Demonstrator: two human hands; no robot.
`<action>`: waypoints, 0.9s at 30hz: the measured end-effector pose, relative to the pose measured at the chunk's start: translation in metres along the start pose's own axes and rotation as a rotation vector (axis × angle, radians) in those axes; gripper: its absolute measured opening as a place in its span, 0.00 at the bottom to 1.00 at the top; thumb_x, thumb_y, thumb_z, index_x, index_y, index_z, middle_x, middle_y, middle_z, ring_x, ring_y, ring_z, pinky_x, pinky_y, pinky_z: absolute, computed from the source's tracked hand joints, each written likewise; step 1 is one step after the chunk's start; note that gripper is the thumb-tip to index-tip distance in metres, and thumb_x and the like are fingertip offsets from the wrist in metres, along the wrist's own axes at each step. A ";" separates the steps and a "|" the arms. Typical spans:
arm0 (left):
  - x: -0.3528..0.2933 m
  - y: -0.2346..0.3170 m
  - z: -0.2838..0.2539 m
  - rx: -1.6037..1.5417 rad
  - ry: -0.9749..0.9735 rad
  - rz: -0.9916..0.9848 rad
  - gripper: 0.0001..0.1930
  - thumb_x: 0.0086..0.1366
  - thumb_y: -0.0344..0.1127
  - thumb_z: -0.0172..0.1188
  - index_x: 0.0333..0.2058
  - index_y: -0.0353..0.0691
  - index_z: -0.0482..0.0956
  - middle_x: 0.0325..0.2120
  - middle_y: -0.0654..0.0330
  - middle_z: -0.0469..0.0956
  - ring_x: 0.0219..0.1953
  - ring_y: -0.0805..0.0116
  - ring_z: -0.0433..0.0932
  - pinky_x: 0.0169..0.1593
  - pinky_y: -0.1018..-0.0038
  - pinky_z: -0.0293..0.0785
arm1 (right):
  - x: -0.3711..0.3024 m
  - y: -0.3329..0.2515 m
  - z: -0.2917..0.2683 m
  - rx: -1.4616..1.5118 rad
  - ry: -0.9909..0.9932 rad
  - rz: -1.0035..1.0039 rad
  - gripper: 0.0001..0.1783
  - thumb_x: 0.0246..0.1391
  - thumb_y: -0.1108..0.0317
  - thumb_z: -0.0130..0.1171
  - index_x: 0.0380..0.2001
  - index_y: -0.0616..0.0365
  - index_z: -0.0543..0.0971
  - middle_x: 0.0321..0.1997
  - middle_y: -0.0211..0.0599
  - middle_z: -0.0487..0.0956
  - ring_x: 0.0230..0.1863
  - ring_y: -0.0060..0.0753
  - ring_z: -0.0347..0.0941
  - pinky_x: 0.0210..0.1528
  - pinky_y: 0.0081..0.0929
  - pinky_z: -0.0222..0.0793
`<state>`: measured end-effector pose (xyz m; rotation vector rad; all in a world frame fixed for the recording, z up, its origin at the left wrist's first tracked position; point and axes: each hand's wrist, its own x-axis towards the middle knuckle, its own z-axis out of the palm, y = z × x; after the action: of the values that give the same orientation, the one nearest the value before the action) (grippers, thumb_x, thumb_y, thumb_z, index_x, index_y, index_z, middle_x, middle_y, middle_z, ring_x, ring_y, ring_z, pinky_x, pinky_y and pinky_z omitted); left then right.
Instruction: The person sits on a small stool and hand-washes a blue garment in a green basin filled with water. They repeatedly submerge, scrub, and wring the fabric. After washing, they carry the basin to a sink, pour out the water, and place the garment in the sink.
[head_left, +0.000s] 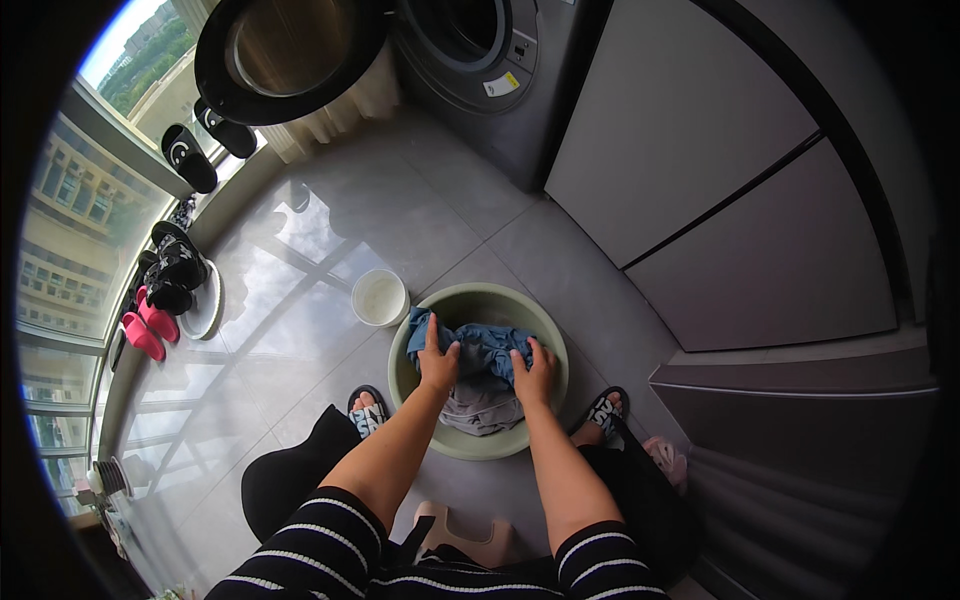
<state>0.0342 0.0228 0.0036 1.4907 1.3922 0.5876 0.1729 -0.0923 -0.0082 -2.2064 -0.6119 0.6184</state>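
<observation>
A pale green basin (555, 375) stands on the floor between my feet with wet-looking clothes in it. Across its upper half lies a blue garment (490, 345), bunched up. My left hand (438, 362) grips the left part of this garment, index finger pointing up along the cloth. On the right part, my right hand (535, 374) holds the cloth between thumb and fingers. Below the blue cloth a grey garment (480, 412) fills the near side of the basin. How far the fingers reach under the cloth is hidden.
A small white tub (380, 298) touches or nearly touches the basin's left rim. Ahead stand a grey washing machine (555, 70) and its open round door (215, 60). Grey cabinets (700, 180) line the right. Pink slippers (145, 335) lie by the window; a beige stool (490, 540) is beneath me.
</observation>
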 end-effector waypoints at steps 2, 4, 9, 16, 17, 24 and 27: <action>0.011 -0.039 0.025 0.311 -0.078 -0.004 0.38 0.55 0.40 0.60 0.62 0.67 0.51 0.44 0.30 0.66 0.44 0.38 0.69 0.50 0.59 0.66 | 0.000 0.018 0.017 -0.363 -0.069 -0.189 0.29 0.51 0.56 0.57 0.57 0.43 0.65 0.67 0.44 0.50 0.62 0.58 0.50 0.58 0.46 0.56; 0.015 -0.059 0.047 0.353 -0.125 0.031 0.38 0.56 0.48 0.59 0.63 0.68 0.48 0.41 0.32 0.70 0.43 0.37 0.70 0.48 0.56 0.66 | 0.005 0.009 0.024 -0.605 -0.315 -0.118 0.34 0.54 0.54 0.54 0.63 0.32 0.54 0.71 0.35 0.40 0.66 0.57 0.40 0.63 0.49 0.48; 0.034 -0.053 0.079 0.585 -0.258 -0.156 0.32 0.58 0.51 0.54 0.60 0.54 0.56 0.38 0.36 0.73 0.42 0.39 0.72 0.49 0.55 0.65 | 0.026 0.022 0.056 -0.771 -0.508 -0.023 0.31 0.58 0.55 0.46 0.63 0.25 0.51 0.71 0.27 0.40 0.69 0.52 0.34 0.63 0.55 0.43; 0.059 -0.093 0.105 0.513 -0.266 -0.101 0.24 0.58 0.40 0.52 0.51 0.35 0.64 0.44 0.37 0.71 0.48 0.40 0.69 0.52 0.57 0.64 | 0.051 0.031 0.070 -0.722 -0.506 -0.084 0.29 0.50 0.65 0.54 0.57 0.33 0.63 0.66 0.34 0.51 0.63 0.57 0.47 0.57 0.53 0.56; 0.061 -0.072 0.096 0.513 -0.338 -0.179 0.24 0.58 0.40 0.53 0.51 0.35 0.64 0.44 0.37 0.71 0.48 0.40 0.69 0.52 0.57 0.64 | 0.052 0.026 0.058 -0.630 -0.440 -0.129 0.32 0.43 0.63 0.62 0.54 0.41 0.66 0.62 0.39 0.57 0.61 0.55 0.53 0.55 0.48 0.60; 0.044 -0.046 0.034 -0.594 -0.238 -0.538 0.30 0.56 0.47 0.62 0.54 0.39 0.64 0.43 0.57 0.73 0.45 0.64 0.71 0.50 0.71 0.67 | 0.024 0.010 0.031 -0.043 -0.259 0.339 0.25 0.31 0.58 0.71 0.35 0.59 0.79 0.50 0.47 0.69 0.50 0.52 0.66 0.48 0.38 0.65; 0.024 -0.018 0.015 -1.034 -0.303 -0.689 0.35 0.55 0.48 0.63 0.57 0.42 0.58 0.49 0.57 0.67 0.50 0.62 0.68 0.51 0.65 0.66 | -0.007 -0.026 0.013 0.066 -0.104 0.001 0.17 0.29 0.59 0.68 0.20 0.61 0.78 0.53 0.46 0.67 0.50 0.49 0.66 0.48 0.38 0.64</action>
<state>0.0446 0.0386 -0.0244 0.2249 0.9937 0.4785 0.1537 -0.0744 0.0058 -2.1236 -0.6340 0.7471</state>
